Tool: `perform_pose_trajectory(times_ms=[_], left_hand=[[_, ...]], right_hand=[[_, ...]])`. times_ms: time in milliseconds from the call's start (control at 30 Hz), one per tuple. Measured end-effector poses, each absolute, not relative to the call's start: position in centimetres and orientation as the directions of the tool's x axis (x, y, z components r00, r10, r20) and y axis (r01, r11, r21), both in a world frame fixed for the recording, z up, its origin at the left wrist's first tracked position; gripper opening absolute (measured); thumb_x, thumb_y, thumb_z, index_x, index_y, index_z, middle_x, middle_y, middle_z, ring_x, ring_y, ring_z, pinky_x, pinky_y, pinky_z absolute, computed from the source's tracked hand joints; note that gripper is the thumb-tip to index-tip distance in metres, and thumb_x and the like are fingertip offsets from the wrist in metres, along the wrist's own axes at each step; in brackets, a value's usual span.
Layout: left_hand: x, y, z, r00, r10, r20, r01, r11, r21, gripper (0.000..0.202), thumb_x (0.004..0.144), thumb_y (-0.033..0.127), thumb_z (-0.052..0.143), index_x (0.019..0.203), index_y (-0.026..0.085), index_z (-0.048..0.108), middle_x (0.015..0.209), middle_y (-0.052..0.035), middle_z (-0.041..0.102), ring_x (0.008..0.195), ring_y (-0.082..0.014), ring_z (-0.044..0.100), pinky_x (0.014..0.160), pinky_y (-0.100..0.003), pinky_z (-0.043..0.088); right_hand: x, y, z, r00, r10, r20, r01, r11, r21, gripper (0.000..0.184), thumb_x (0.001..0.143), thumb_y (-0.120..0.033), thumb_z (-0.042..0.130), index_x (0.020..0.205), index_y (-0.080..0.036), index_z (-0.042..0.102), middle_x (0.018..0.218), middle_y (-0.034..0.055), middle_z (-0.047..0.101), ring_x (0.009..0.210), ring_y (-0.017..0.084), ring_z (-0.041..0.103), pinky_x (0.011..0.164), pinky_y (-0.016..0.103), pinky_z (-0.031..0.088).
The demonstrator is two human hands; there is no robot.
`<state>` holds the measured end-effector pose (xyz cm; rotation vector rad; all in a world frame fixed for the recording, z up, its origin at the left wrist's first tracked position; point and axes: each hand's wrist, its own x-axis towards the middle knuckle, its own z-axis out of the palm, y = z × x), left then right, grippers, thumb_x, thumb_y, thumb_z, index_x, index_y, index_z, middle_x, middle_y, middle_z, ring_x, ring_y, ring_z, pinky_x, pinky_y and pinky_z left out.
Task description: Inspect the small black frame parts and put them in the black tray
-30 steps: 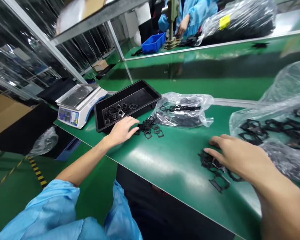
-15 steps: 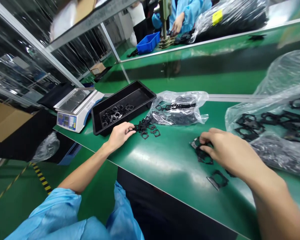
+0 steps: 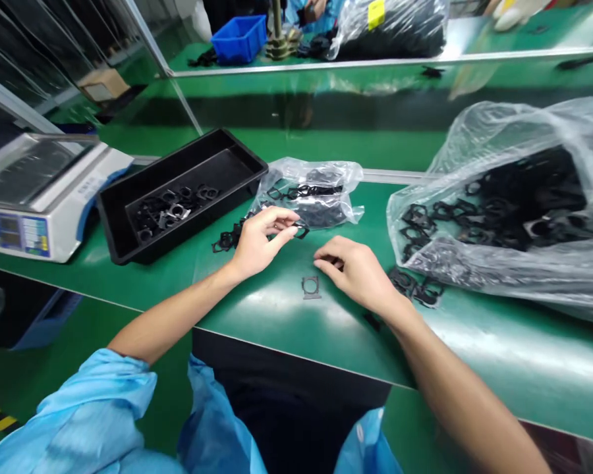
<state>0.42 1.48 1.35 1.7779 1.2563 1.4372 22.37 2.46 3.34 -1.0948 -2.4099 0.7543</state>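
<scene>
My left hand (image 3: pixel 264 242) pinches a small black ring-shaped plastic part (image 3: pixel 302 229) between thumb and fingertips, above the green bench. Facing it, my right hand (image 3: pixel 356 268) has thumb and fingers closed together; whatever is between them is hidden. One flat black part with a round opening (image 3: pixel 310 295) lies on the bench just below and between the hands. Partly behind my left hand is a loose pile of similar parts (image 3: pixel 225 242). Several more parts (image 3: pixel 427 291) lie to the right of my right hand, and a dark piece (image 3: pixel 373 320) shows under its wrist.
A black tray (image 3: pixel 182 158) holding several parts stands at left, beside a weighing scale (image 3: pixel 44 197). Clear plastic bags of black parts lie behind the hands (image 3: pixel 326 214) and at right (image 3: pixel 499 276). Across the divider are a blue bin (image 3: pixel 240 39) and a co-worker's hand (image 3: pixel 315 9).
My left hand has left the pile and moved right with a ring-shaped part. My right hand has come away from the parts at right toward the left hand. The camera view has shifted.
</scene>
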Motion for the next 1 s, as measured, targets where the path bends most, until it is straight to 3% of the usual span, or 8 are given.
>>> perform_pose_trajectory(times_ms=[167, 300, 500, 733, 800, 900, 1000], left_hand=[[0.1, 1.8, -0.7, 0.005, 0.856, 0.517, 0.388, -0.478, 0.788, 0.008, 0.089, 0.02, 0.066, 0.096, 0.017, 0.07, 0.09, -0.0024, 0.068, 0.079, -0.0101, 0.066, 0.074, -0.02, 0.058], [-0.3, 1.2, -0.9, 0.049, 0.853, 0.52, 0.387, -0.496, 0.777, 0.01, 0.09, 0.018, 0.065, 0.099, 0.017, 0.07, 0.09, -0.0023, 0.068, 0.079, -0.0104, 0.066, 0.073, -0.021, 0.058], [0.0, 1.3, -1.0, 0.077, 0.845, 0.529, 0.396, -0.513, 0.762, 0.007, 0.09, 0.019, 0.064, 0.094, 0.016, 0.07, 0.088, -0.0028, 0.069, 0.076, -0.0111, 0.065, 0.071, -0.023, 0.057], [-0.3, 1.4, -0.8, 0.062, 0.874, 0.483, 0.41, -0.463, 0.786, 0.009, 0.089, 0.021, 0.064, 0.093, 0.018, 0.071, 0.088, -0.0037, 0.069, 0.077, -0.0147, 0.065, 0.071, -0.028, 0.057], [-0.4, 1.5, -0.7, 0.058, 0.888, 0.456, 0.387, -0.441, 0.81, 0.007, 0.088, 0.021, 0.066, 0.091, 0.019, 0.071, 0.088, -0.0032, 0.068, 0.078, -0.016, 0.065, 0.073, -0.031, 0.058], [-0.6, 1.6, -0.9, 0.031, 0.926, 0.377, 0.311, -0.367, 0.877, 0.007, 0.084, 0.021, 0.071, 0.091, 0.019, 0.071, 0.089, -0.0024, 0.067, 0.084, -0.0189, 0.067, 0.079, -0.038, 0.06], [-0.9, 1.7, -1.5, -0.024, 0.956, 0.291, 0.221, -0.279, 0.935, 0.009, 0.084, 0.021, 0.072, 0.092, 0.019, 0.071, 0.092, -0.0019, 0.065, 0.093, -0.0221, 0.068, 0.083, -0.044, 0.06]], right_hand=[[22.4, 1.7, 3.8, -0.791, 0.61, -0.052, 0.533, 0.644, -0.55, 0.027, 0.081, -0.021, 0.079, 0.107, -0.021, 0.072, 0.107, 0.0069, 0.071, 0.095, 0.023, 0.069, 0.084, 0.032, 0.052], [21.6, 0.7, 3.4, -0.759, 0.637, -0.135, 0.612, 0.628, -0.481, 0.029, 0.083, -0.023, 0.078, 0.11, -0.018, 0.068, 0.108, 0.0083, 0.066, 0.086, 0.021, 0.067, 0.076, 0.032, 0.054], [21.7, 0.5, 3.6, -0.818, 0.575, -0.025, 0.506, 0.698, -0.507, 0.019, 0.088, -0.026, 0.073, 0.104, -0.021, 0.066, 0.109, 0.0078, 0.064, 0.094, 0.021, 0.065, 0.082, 0.032, 0.053], [20.0, -1.5, 4.3, -0.877, 0.471, -0.096, 0.465, 0.78, -0.418, 0.017, 0.091, -0.032, 0.071, 0.097, -0.018, 0.065, 0.099, 0.0085, 0.064, 0.085, 0.022, 0.062, 0.068, 0.032, 0.051], [19.5, -2.4, 4.3, -0.863, 0.501, -0.066, 0.483, 0.779, -0.399, 0.016, 0.093, -0.034, 0.067, 0.098, -0.019, 0.065, 0.1, 0.0092, 0.064, 0.086, 0.022, 0.062, 0.069, 0.032, 0.052], [19.4, -4.5, 3.8, -0.798, 0.603, 0.005, 0.577, 0.765, -0.285, 0.031, 0.096, -0.041, 0.062, 0.112, -0.015, 0.066, 0.11, 0.0166, 0.067, 0.095, 0.028, 0.063, 0.078, 0.039, 0.055], [20.1, -8.1, 2.3, -0.804, 0.593, 0.042, 0.577, 0.795, -0.187, 0.052, 0.095, -0.049, 0.059, 0.13, -0.01, 0.062, 0.126, 0.0235, 0.067, 0.117, 0.036, 0.061, 0.092, 0.049, 0.055]])
